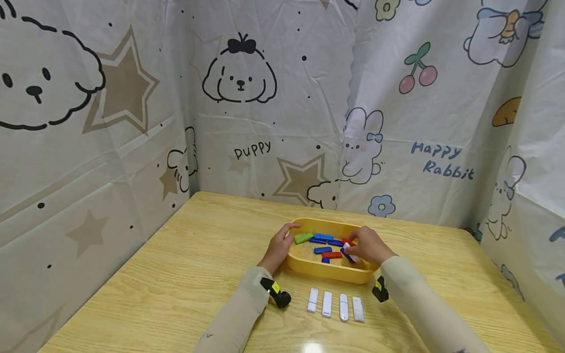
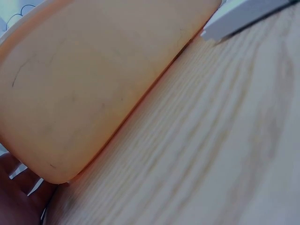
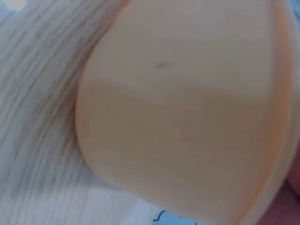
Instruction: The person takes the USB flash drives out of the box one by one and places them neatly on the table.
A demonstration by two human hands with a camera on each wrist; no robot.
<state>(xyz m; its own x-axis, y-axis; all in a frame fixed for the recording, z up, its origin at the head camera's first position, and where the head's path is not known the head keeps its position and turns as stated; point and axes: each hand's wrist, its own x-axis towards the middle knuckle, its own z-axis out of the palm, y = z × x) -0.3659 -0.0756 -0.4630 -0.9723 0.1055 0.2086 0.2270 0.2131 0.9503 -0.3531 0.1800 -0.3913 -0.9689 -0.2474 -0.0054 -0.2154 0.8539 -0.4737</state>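
A yellow plastic tray (image 1: 326, 270) holds several small sticks that look like USB flash drives: a green one (image 1: 303, 238), blue ones (image 1: 322, 250) and red ones (image 1: 332, 255). At its left end, my left hand (image 1: 277, 249) grips the rim; in the left wrist view its fingers (image 2: 28, 180) show against the tray's outer corner. My right hand (image 1: 370, 246) reaches over the right end and pinches a white flash drive (image 1: 351, 252) inside the tray. In the right wrist view the tray's wall (image 3: 178, 117) hides that drive and most of the hand.
Several white flash drives (image 1: 326, 304) lie side by side in a row in front of the tray, on the wooden table (image 1: 176, 274). Printed cloth curtains (image 1: 273, 117) hang behind the table and at both sides. Each wrist wears a small black camera (image 1: 280, 296).
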